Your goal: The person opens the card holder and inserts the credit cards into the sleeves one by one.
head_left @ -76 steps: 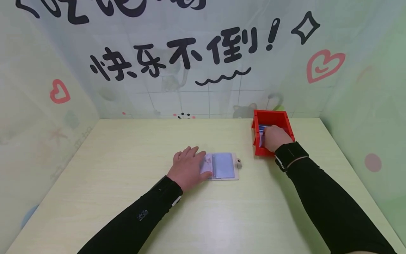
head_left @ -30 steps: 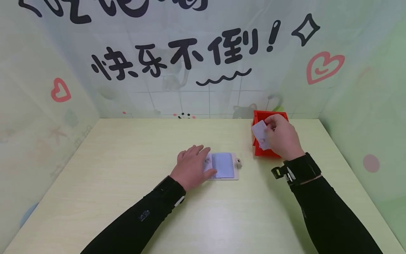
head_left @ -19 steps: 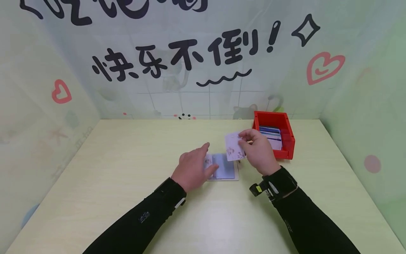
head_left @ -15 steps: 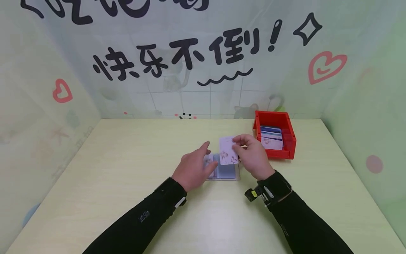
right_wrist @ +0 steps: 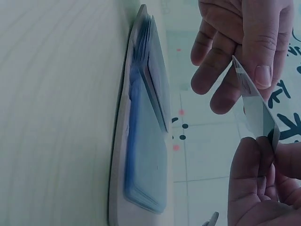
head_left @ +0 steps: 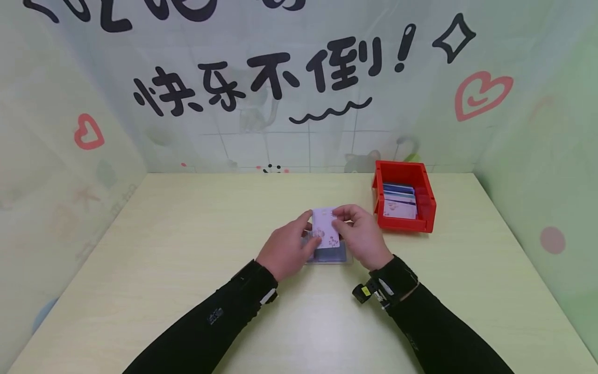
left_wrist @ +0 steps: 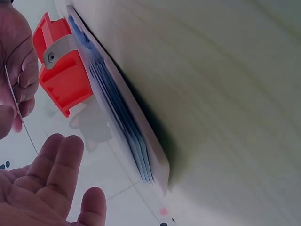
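Note:
My right hand (head_left: pixel 366 236) pinches a pale pink card (head_left: pixel 325 228) with a small floral print between thumb and fingers. The card is raised above an opened card holder (head_left: pixel 331 254), a pale cover with bluish clear sleeves (right_wrist: pixel 146 155). My left hand (head_left: pixel 287 249) is at the card's other side, its thumb overlapping the lower left corner in the head view and its fingers extended behind. From the left wrist, those fingers (left_wrist: pixel 61 165) look straight and spread near the card's edge. A snap strap (left_wrist: pixel 59 51) sticks up from the holder's cover.
A red bin (head_left: pixel 405 224) with several upright cards (head_left: pixel 399 208) stands at the back right of the pale wooden table (head_left: pixel 210 223). Printed cloth walls (head_left: pixel 233 150) enclose the table at the back and sides.
My right hand has lifted the card out of the red bin and carried it left over the holder. My left hand has shifted slightly right, its thumb and fingers now at the card.

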A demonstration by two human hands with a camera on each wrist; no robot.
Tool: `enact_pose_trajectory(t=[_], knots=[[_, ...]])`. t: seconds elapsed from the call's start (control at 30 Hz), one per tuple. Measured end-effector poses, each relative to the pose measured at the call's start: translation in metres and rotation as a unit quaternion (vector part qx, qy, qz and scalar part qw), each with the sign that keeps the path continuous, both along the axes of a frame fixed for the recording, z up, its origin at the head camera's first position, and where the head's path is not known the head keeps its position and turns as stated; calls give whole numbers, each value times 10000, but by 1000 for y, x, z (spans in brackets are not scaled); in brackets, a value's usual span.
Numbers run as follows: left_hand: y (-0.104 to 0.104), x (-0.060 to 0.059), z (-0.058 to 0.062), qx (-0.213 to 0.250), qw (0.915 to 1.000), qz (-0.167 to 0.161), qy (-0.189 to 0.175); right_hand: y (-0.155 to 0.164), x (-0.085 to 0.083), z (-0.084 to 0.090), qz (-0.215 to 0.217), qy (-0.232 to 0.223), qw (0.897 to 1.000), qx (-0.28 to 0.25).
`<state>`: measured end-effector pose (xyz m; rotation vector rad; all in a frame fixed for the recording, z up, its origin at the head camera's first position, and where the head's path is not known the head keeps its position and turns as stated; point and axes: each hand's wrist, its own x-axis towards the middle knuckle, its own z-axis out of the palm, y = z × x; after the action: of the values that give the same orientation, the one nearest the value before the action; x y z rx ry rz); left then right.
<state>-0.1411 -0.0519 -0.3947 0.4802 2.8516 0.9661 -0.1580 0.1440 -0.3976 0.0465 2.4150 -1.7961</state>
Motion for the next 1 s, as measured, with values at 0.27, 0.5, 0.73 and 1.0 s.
enact_pose_trajectory(t=[0.27, 0.5, 0.73, 1.0], knots=[[2, -1, 2, 572, 9980, 76, -265, -2, 0, -1, 20, -56, 10000, 22], [1, -6, 3, 1037, 9934, 243, -428, -1, 0, 0, 161, 9, 9991, 402], [-2, -8, 7, 812, 9941, 470, -549, 5, 1, 5, 520, 269, 9872, 1481], [-6, -10, 6, 200, 9958, 623, -645, 10, 0, 2, 1297, -11, 9429, 3068]])
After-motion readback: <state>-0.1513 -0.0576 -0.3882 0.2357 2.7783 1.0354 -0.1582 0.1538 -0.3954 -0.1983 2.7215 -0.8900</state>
